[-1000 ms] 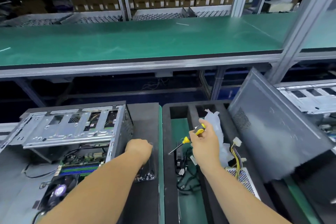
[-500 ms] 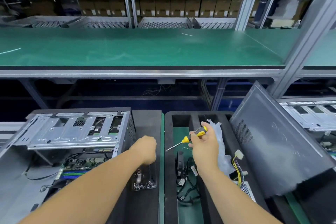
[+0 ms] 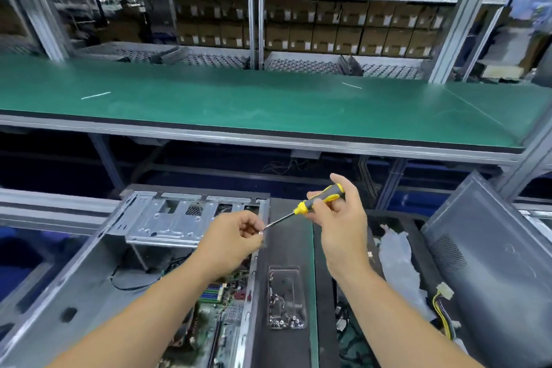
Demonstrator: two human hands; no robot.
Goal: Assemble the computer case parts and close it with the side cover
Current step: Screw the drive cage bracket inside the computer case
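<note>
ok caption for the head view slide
Left hand sets a screw on the screwdriver tip, right hand gripping.

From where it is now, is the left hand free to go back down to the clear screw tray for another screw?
Probably not yet: the left hand pinches a small screw at the screwdriver tip. The path to the screw tray, just below it, looks unobstructed.
</note>
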